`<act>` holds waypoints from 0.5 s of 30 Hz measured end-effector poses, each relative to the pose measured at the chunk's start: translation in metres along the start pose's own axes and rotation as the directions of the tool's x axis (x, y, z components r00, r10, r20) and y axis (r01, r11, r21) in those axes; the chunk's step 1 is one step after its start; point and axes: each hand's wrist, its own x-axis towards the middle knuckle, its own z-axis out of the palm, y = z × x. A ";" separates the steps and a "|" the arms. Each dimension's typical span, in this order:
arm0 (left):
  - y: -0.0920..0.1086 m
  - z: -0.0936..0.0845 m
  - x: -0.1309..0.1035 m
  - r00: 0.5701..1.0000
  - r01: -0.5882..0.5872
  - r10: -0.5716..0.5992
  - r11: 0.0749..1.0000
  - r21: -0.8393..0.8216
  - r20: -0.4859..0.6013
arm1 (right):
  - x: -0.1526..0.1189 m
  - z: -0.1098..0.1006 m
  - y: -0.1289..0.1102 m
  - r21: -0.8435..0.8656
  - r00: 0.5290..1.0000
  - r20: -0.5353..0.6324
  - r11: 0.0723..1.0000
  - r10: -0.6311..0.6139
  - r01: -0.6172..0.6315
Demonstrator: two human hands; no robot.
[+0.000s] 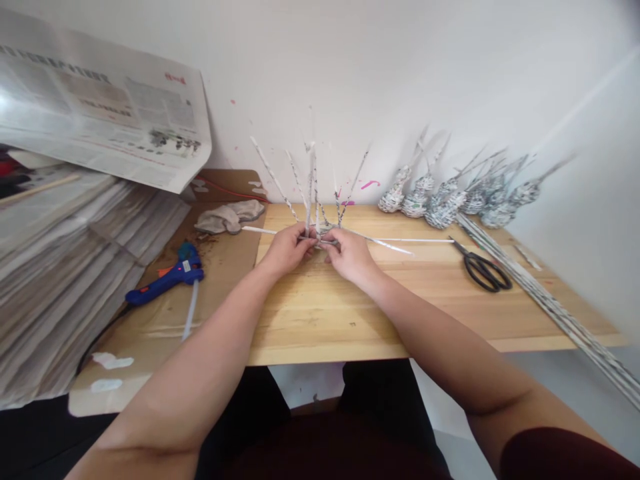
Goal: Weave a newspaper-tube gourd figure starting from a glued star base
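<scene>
Several rolled newspaper sticks (274, 175) rise and fan out from a small woven base near the middle of the wooden board. My left hand (291, 252) pinches this base from the left, thumb and fingers pressed together on the paper. From the other side, my right hand (350, 253) grips the same weaving, its fingertips close to the left ones. One loose paper strand (393, 247) sticks out to the right past my right hand, and another end (259, 230) pokes out on the left. My fingers hide most of the base.
Black scissors (483, 270) and a bundle of long paper sticks (555, 307) lie on the right. Several gourd-shaped woven paper pieces (445, 200) lean on the wall. Left are a blue glue gun (170, 277), gloves (227, 217), and a newspaper stack (95, 267).
</scene>
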 end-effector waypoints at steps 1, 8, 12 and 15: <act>0.000 0.000 0.000 1.000 0.013 -0.013 1.000 0.003 0.014 | 0.000 0.000 0.001 0.017 1.000 0.012 1.000 0.018 -0.018; 0.000 -0.001 0.000 0.997 0.040 -0.037 0.998 -0.042 0.067 | 0.002 0.002 0.010 0.123 0.993 0.066 0.986 0.103 -0.110; -0.003 -0.001 0.002 0.995 0.050 -0.043 0.995 -0.088 0.087 | 0.003 0.001 0.013 0.158 0.988 0.081 0.978 0.128 -0.139; -0.004 -0.001 0.003 0.994 0.066 -0.056 0.992 -0.104 0.095 | 0.004 -0.001 0.012 0.184 0.976 0.129 0.963 0.173 -0.195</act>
